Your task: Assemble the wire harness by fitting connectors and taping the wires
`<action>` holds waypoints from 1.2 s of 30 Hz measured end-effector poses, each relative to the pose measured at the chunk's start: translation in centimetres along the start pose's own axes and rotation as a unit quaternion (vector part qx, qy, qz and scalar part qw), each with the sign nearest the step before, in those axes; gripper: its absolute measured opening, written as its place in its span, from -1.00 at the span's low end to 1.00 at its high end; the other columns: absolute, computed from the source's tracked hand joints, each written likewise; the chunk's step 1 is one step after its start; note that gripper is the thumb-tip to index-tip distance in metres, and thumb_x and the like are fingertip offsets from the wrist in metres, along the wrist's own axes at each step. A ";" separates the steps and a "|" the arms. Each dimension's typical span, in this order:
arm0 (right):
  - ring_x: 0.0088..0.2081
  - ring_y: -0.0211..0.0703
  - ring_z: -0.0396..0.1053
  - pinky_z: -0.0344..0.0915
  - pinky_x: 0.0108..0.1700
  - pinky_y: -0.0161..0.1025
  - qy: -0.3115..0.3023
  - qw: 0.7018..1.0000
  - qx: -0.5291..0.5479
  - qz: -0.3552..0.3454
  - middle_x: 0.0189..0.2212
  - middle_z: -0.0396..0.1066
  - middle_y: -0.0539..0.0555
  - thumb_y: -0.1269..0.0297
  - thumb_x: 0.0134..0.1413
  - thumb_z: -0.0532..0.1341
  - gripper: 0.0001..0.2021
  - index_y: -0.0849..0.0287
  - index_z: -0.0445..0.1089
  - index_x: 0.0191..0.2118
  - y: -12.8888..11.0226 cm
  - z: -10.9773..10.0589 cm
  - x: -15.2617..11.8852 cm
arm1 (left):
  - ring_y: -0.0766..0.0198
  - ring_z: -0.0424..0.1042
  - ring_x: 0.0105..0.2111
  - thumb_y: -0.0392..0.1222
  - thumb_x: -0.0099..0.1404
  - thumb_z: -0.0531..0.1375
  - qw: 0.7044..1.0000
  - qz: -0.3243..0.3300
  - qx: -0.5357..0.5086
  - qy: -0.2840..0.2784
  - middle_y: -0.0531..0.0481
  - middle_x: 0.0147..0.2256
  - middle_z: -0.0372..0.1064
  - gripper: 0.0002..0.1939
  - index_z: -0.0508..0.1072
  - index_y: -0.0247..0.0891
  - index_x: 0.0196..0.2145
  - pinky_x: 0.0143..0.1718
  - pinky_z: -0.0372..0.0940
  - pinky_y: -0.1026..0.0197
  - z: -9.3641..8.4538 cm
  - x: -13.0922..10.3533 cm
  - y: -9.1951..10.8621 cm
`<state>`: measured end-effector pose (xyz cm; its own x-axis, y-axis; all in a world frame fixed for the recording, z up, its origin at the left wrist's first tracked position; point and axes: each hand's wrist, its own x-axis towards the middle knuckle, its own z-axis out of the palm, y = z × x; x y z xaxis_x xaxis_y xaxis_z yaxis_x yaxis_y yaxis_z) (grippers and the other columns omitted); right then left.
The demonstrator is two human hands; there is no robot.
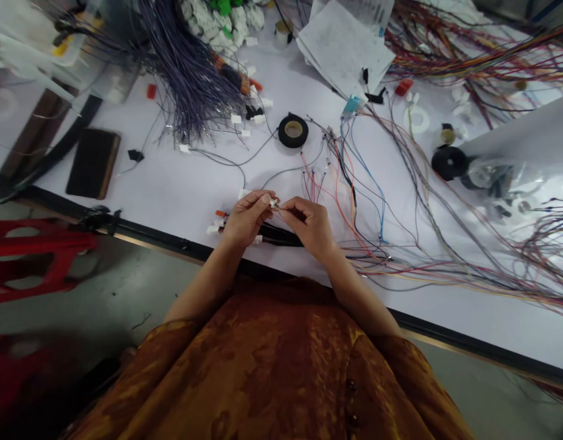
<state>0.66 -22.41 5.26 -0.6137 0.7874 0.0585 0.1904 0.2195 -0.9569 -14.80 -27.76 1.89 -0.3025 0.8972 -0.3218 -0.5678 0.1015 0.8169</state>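
Observation:
Near the table's front edge, my left hand [245, 219] pinches a small white connector [273, 203] between thumb and fingers. From the right, my right hand [309, 223] meets it, its thumb and forefinger closed on what looks like the end of a thin wire; the exact spot is hidden by the fingertips. Below both hands runs a black-sleeved wire bundle [284, 235], with white and orange connectors at its left end. Loose red, blue and black wires [350, 189] fan out to the right of my right hand.
A roll of black tape [293, 130] lies beyond my hands. Farther back are a bunch of purple wires [176, 73], a pile of white connectors [217, 24] and paper sheets [345, 46]. A dark flat box [93, 163] sits at left, a red stool [29, 256] below the table.

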 end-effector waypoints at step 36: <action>-0.45 -0.32 0.20 0.13 -0.33 -0.33 -0.025 0.998 -0.051 0.009 -0.53 0.26 -0.07 0.35 0.16 0.13 -0.85 0.16 0.28 -0.44 0.8 -0.2 -1.3 | 0.35 0.46 -0.40 -0.21 0.14 0.36 0.969 0.100 0.226 0.013 -0.01 -0.35 0.54 -0.92 0.61 -0.24 -0.36 -0.25 0.37 0.27 0.4 -2.3 -0.4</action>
<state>1.74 -23.15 4.43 -0.6469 0.7622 0.0236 0.2776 0.2642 -0.9237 -13.53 -29.71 2.49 -0.3942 0.9079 -0.1428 -0.1051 0.1098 0.9884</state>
